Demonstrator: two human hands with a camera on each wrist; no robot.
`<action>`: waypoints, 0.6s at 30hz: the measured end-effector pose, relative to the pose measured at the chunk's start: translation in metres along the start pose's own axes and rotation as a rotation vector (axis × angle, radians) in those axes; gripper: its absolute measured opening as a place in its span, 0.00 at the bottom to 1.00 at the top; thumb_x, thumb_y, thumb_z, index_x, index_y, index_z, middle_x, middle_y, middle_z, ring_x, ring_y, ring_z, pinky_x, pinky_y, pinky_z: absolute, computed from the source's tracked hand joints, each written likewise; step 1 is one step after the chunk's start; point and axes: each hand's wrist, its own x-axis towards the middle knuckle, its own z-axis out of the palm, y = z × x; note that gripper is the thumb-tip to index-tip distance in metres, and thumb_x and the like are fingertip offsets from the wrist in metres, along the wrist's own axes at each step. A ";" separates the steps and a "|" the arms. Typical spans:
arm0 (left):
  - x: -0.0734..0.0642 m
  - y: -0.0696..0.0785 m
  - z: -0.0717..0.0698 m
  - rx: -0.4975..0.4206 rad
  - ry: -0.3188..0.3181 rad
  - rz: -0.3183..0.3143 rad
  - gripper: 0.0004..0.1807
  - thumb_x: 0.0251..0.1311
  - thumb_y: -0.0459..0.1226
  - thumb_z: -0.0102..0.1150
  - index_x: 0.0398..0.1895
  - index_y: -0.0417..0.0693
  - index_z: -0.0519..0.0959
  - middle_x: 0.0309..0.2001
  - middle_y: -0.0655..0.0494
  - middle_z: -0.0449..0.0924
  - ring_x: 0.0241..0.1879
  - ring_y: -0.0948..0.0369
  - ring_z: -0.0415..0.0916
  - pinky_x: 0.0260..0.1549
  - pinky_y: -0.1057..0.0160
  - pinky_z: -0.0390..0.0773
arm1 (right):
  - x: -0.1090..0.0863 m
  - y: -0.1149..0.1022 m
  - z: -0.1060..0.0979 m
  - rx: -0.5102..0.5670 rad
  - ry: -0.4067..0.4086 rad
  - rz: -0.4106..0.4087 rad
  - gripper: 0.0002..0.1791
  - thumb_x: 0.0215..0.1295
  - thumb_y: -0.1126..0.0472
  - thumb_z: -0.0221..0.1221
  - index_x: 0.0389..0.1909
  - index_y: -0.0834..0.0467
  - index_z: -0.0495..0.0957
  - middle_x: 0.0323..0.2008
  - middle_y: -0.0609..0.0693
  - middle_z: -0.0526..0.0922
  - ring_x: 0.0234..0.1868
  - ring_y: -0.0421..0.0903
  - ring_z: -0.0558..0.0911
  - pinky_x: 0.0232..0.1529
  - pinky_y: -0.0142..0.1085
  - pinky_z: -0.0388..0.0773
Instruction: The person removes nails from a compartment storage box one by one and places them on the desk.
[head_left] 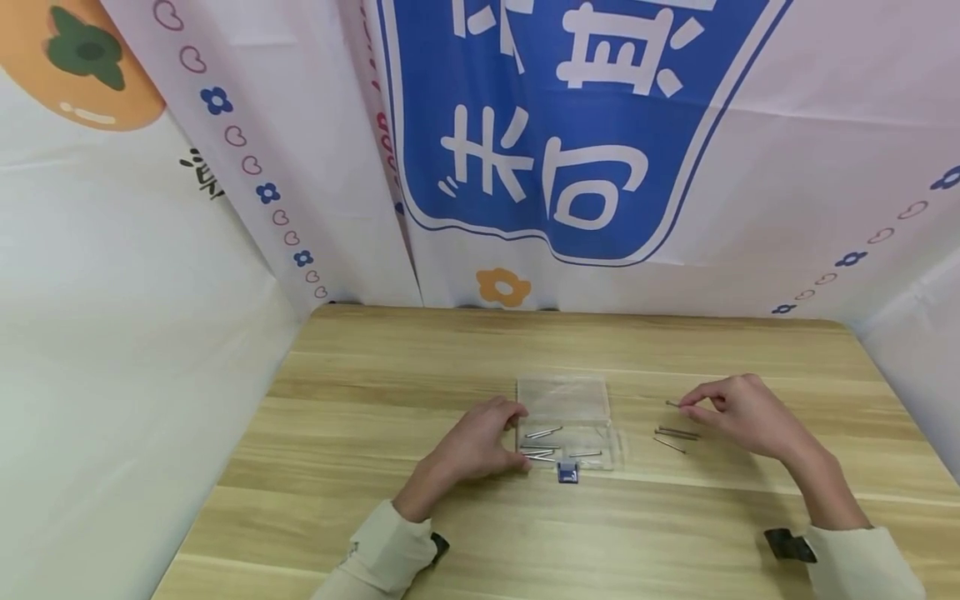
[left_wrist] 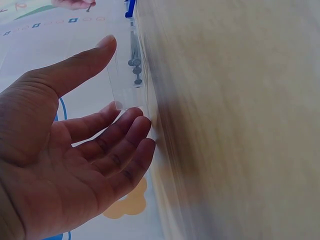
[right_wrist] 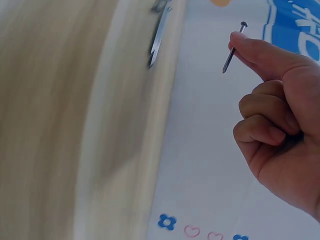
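A clear plastic box (head_left: 605,442) lies on the table with its lid (head_left: 562,397) folded back, and several nails (head_left: 542,447) lie inside it. At the box's left side is my left hand (head_left: 477,442), thumb and fingers spread around the edge without curling round it. My right hand (head_left: 753,417) pinches a single nail (right_wrist: 234,48) between thumb and forefinger, above the table to the right of the box. In the right wrist view its other fingers are curled into the palm. Just below that hand, a few loose nails (head_left: 678,434) lie on the wood.
The wooden table (head_left: 360,400) runs back to a printed cloth wall (head_left: 337,250). A small blue tab (head_left: 567,474) sits at the box's front edge. Dark straps (head_left: 789,545) show at both wrists, by the light sleeves.
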 end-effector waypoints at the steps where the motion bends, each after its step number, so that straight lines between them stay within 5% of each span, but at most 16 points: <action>1: 0.000 0.000 0.000 0.002 0.000 0.001 0.36 0.54 0.45 0.85 0.63 0.42 0.81 0.51 0.55 0.81 0.49 0.60 0.76 0.53 0.58 0.81 | -0.001 0.003 -0.001 0.000 -0.001 0.000 0.04 0.69 0.62 0.71 0.41 0.53 0.93 0.16 0.36 0.52 0.19 0.32 0.50 0.22 0.29 0.55; 8: -0.001 0.000 0.001 0.004 -0.004 -0.002 0.35 0.54 0.46 0.85 0.63 0.43 0.81 0.50 0.56 0.80 0.48 0.61 0.75 0.53 0.59 0.80 | -0.005 0.022 -0.001 0.006 -0.011 0.009 0.04 0.68 0.62 0.72 0.40 0.52 0.93 0.16 0.36 0.55 0.18 0.31 0.53 0.21 0.29 0.57; 14: -0.002 0.001 0.000 0.008 -0.002 -0.003 0.36 0.54 0.46 0.84 0.64 0.43 0.80 0.51 0.56 0.80 0.49 0.61 0.76 0.54 0.59 0.80 | -0.003 0.029 0.001 0.003 -0.036 -0.005 0.04 0.69 0.62 0.72 0.39 0.50 0.93 0.31 0.41 0.87 0.20 0.31 0.55 0.24 0.30 0.59; 18: -0.002 0.001 0.000 0.015 0.004 0.006 0.36 0.54 0.46 0.84 0.63 0.43 0.81 0.51 0.56 0.81 0.49 0.61 0.76 0.54 0.59 0.81 | -0.001 0.030 0.003 0.003 -0.054 -0.009 0.05 0.69 0.62 0.72 0.39 0.49 0.93 0.40 0.46 0.93 0.21 0.31 0.58 0.25 0.31 0.61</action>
